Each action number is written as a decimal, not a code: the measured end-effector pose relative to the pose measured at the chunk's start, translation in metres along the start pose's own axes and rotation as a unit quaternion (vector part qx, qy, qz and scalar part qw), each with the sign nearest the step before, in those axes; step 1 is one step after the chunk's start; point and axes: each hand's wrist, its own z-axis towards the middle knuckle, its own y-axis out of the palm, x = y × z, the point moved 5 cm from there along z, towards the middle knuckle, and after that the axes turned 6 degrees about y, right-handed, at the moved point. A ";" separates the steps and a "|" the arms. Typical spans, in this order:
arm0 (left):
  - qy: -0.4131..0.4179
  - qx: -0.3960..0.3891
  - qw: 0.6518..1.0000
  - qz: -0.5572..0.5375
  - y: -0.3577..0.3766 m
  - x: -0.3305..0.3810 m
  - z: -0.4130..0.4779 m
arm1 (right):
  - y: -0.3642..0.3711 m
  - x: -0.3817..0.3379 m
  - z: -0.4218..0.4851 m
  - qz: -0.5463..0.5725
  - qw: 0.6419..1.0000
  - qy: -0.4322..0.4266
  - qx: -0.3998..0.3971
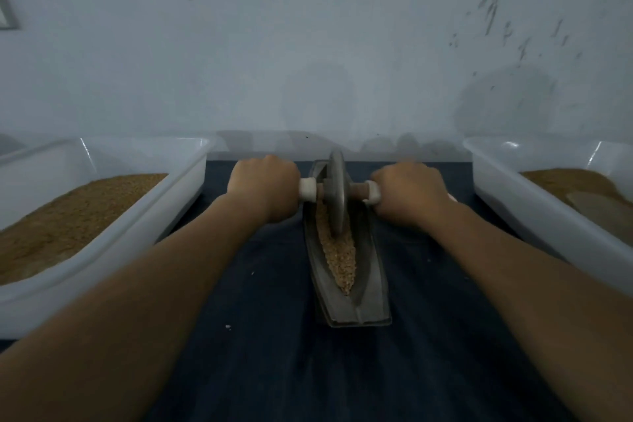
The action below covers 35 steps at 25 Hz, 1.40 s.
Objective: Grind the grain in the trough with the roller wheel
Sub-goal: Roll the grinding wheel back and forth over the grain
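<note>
Mid-grind, judging by the look of things. Gripping the roller wheel (337, 195) by its axle handles: left hand (265, 187) wrapped round the white-capped handle left of centre, right hand (406, 193) wrapped round the matching one right of centre, both fists closed tight. Wheel upright near the far end of the trough (370, 291), at frame centre, on a dark cloth (267, 319). Below the wheel in the picture, filling the groove down to its near tip: grain (339, 257), looking coarse and lumpy, probably only partly crushed. Likely left to do: many more passes over that near stretch. At the frame edges, left tub (137, 142) and right tub (513, 202), white, holding tan material; ground or raw, impossible to tell.
</note>
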 end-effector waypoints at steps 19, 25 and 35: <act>0.074 0.238 0.967 0.060 -0.011 0.006 -0.080 | -0.027 0.008 -0.075 -0.060 0.977 -0.091 0.186; -0.039 0.121 0.992 0.003 0.013 0.002 -0.029 | -0.018 -0.008 -0.022 -0.058 0.995 -0.032 0.079; 0.056 0.202 0.977 0.039 -0.005 0.006 -0.081 | -0.032 0.004 -0.071 -0.084 0.970 -0.085 0.212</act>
